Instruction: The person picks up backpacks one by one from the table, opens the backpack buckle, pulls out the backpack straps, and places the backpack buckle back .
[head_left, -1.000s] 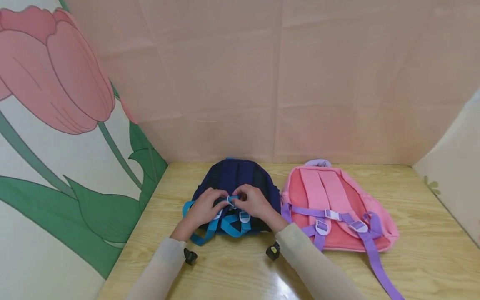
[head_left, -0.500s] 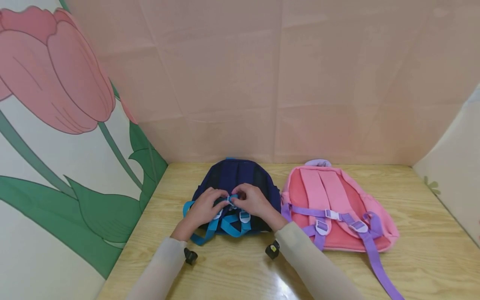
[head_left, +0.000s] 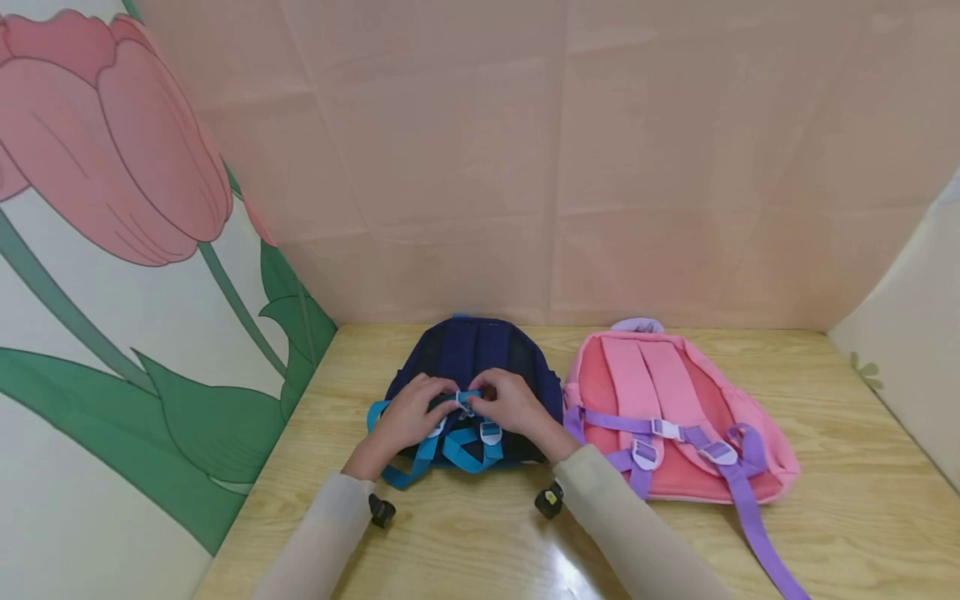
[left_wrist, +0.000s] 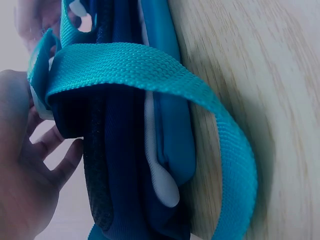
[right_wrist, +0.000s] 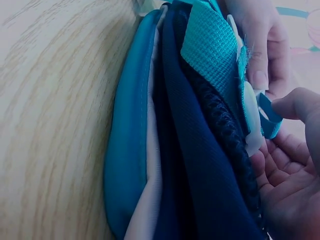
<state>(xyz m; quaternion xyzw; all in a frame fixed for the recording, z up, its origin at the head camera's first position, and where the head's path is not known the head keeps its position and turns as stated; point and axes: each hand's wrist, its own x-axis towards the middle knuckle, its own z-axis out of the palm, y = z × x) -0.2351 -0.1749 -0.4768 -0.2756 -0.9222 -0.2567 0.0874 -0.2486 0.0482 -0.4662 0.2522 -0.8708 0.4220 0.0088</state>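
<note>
A navy backpack (head_left: 480, 350) lies on the table with its shoulder straps facing up. Over its middle both hands meet at a small white buckle (head_left: 461, 400) on a blue chest strap. My left hand (head_left: 411, 412) pinches the buckle from the left side. From the right, the thumb and fingers of my right hand (head_left: 513, 406) pinch the blue strap (right_wrist: 270, 117) beside the buckle. Loose blue webbing (left_wrist: 125, 65) loops down to the table. Fingers partly hide the buckle, so I cannot tell whether its halves are joined.
To the right lies a pink backpack (head_left: 622, 375), its purple chest strap joined by a white buckle (head_left: 666, 429). A long purple strap end (head_left: 757, 525) trails towards the near edge. Behind the wooden table (head_left: 465, 542) hangs a pinkish-beige backdrop (head_left: 450, 167).
Both hands stay at the buckle over the navy backpack, with hardly any finger movement. The head view shifts very slightly. The pink backpack stays put.
</note>
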